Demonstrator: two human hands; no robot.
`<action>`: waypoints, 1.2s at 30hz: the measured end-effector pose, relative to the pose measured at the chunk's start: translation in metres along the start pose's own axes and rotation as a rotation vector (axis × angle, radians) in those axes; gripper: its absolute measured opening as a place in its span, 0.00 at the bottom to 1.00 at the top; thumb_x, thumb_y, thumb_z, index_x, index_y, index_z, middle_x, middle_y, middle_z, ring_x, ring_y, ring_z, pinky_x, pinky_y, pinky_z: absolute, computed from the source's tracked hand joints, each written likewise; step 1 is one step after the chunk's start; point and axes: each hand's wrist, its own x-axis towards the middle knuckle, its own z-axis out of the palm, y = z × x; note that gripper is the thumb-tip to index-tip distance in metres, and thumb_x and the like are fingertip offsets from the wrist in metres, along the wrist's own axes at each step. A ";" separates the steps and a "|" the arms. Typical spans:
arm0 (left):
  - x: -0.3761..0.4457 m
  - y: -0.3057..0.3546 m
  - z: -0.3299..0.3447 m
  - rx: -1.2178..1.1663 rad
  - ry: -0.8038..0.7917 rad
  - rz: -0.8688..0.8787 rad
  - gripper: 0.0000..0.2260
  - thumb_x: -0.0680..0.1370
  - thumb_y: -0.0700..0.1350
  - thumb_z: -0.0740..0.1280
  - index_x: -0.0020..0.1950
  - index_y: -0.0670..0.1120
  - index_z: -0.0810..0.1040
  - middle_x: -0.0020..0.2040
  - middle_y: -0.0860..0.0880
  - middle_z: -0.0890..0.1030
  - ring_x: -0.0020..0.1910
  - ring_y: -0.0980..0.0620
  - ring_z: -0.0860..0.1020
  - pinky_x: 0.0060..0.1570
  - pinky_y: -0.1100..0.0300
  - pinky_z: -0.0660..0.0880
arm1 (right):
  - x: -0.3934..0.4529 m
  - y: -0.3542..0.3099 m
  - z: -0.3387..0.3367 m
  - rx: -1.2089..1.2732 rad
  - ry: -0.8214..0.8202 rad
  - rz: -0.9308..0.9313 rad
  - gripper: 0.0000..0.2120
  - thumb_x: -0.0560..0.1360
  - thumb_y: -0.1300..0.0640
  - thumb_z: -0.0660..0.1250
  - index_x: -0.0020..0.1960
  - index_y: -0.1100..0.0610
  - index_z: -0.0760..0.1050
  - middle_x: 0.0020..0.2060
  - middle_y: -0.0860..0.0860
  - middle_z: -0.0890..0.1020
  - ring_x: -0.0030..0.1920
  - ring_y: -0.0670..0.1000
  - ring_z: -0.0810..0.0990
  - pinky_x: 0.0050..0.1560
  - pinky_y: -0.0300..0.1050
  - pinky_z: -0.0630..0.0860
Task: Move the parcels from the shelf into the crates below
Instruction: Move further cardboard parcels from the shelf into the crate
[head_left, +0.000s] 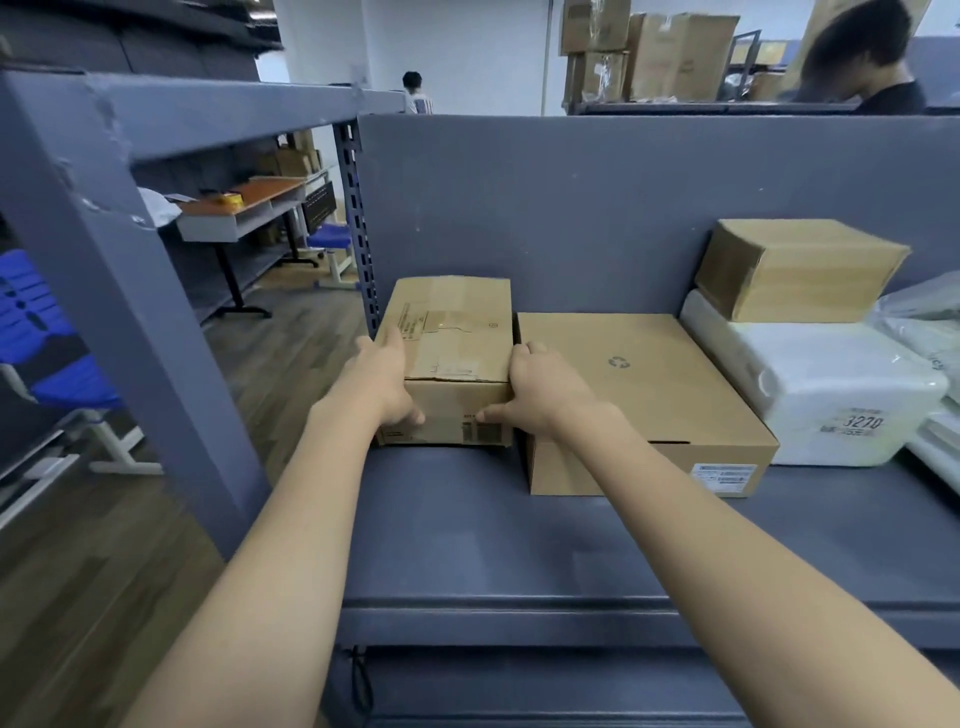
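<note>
A small brown cardboard parcel (451, 358), taped on top with barcode labels on its front, is clamped between the left hand (382, 382) and right hand (540, 392) mid-frame on the grey shelf (467, 530). "3270" is printed on the white parcel (841, 395) at right.

grey shelf (467, 530) bears small carton (457, 332), flat carton (639, 384), white parcel (831, 395).

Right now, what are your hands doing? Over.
Left hand and right hand clamp the small box, one per side. Box sits on shelf. Flat box right beside it.
</note>
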 end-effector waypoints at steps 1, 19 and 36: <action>-0.005 0.001 -0.001 -0.007 0.047 0.006 0.50 0.68 0.46 0.77 0.77 0.50 0.44 0.68 0.41 0.59 0.65 0.38 0.66 0.63 0.46 0.67 | -0.003 -0.001 -0.002 0.019 0.053 -0.020 0.35 0.69 0.42 0.73 0.65 0.62 0.65 0.62 0.57 0.70 0.64 0.57 0.67 0.62 0.48 0.67; -0.162 0.068 0.020 -0.523 0.407 0.455 0.46 0.65 0.65 0.70 0.76 0.57 0.49 0.67 0.61 0.58 0.62 0.62 0.61 0.61 0.62 0.61 | -0.169 0.066 -0.025 0.276 0.663 -0.068 0.36 0.66 0.56 0.77 0.68 0.63 0.66 0.63 0.55 0.72 0.64 0.51 0.67 0.61 0.31 0.58; -0.184 0.098 0.050 -1.050 -0.155 0.551 0.43 0.55 0.65 0.77 0.66 0.57 0.69 0.58 0.63 0.78 0.60 0.63 0.75 0.55 0.64 0.73 | -0.271 0.126 -0.014 0.294 0.808 -0.032 0.28 0.68 0.51 0.64 0.66 0.57 0.62 0.58 0.48 0.68 0.58 0.48 0.68 0.58 0.31 0.60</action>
